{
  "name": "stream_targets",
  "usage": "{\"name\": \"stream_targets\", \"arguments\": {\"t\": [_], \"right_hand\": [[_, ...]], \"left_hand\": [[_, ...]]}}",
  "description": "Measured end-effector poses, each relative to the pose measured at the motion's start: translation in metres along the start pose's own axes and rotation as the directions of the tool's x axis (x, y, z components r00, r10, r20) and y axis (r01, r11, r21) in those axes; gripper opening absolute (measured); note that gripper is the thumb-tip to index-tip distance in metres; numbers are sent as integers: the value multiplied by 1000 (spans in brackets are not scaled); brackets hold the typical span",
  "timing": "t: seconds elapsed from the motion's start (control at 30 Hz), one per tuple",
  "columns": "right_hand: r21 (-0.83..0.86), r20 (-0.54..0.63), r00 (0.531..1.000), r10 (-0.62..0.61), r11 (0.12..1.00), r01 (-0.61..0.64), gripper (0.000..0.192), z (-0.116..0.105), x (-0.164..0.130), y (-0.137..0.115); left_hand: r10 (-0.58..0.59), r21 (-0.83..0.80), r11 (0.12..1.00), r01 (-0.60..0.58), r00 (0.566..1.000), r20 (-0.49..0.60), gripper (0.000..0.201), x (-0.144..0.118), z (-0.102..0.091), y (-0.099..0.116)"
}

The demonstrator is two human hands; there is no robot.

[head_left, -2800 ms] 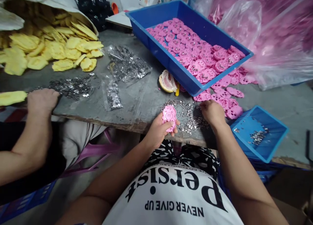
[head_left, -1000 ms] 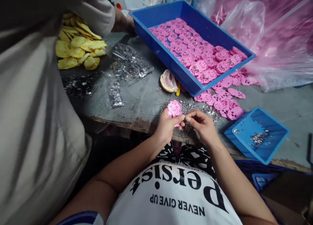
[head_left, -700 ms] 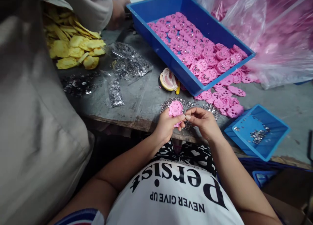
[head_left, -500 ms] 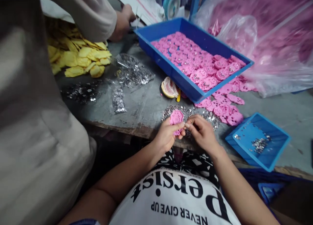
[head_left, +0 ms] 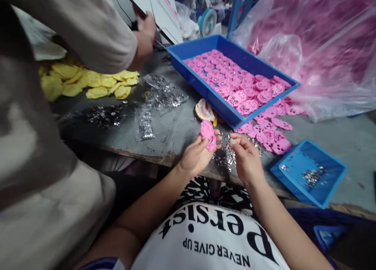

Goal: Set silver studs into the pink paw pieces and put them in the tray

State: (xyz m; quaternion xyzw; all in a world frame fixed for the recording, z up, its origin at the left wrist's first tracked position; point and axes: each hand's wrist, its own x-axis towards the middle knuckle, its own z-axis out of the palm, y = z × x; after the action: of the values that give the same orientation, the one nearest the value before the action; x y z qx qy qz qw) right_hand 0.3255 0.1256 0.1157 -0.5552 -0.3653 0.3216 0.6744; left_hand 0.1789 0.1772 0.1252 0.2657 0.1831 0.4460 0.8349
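My left hand (head_left: 195,156) holds a pink paw-shaped plastic piece (head_left: 208,134) by its lower edge, tilted up over the table's front edge. My right hand (head_left: 246,158) is just to its right, fingertips pinched together, possibly on a small metal part too tiny to make out. Between and under both hands lies a pile of small silver metal parts (head_left: 225,154). Loose pink pieces (head_left: 272,131) lie to the right of my hands.
A large blue tray (head_left: 205,88) of pink pieces stands behind, a small blue tray (head_left: 308,174) with metal parts at right. Bags of silver parts (head_left: 164,96), yellow pieces (head_left: 96,84), a pomelo segment (head_left: 204,110). Another person's body (head_left: 44,144) fills the left, reaching back.
My hands have drawn slightly apart and the pink piece is tilted more on edge. The view has tipped up. The person at left leans in, an arm reaching toward the table's back.
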Motion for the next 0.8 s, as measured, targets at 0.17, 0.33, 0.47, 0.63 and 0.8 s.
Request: {"name": "stream_targets", "arguments": {"t": [0.17,0.33,0.47,0.63,0.8], "right_hand": [[4,38,999,-33,999,33,20,17,-15,-6],[29,87,994,-67,997,65,20,20,-22,-10],[21,103,994,-44,999,43,22,21,-27,-12],[22,105,994,-12,1000,9,23,22,-31,-13],[36,116,993,-5,999,1,23,21,-31,-15]], "left_hand": [[49,71,996,-59,989,140,58,-1,-9,-4],[359,306,825,-475,859,366,60,2,-19,-16],[428,360,720,-593,789,441,59,1,-17,-19],[423,388,709,-588,796,433,59,-3,-15,-18],[435,401,693,-599,791,429,58,-2,-15,-19]]}}
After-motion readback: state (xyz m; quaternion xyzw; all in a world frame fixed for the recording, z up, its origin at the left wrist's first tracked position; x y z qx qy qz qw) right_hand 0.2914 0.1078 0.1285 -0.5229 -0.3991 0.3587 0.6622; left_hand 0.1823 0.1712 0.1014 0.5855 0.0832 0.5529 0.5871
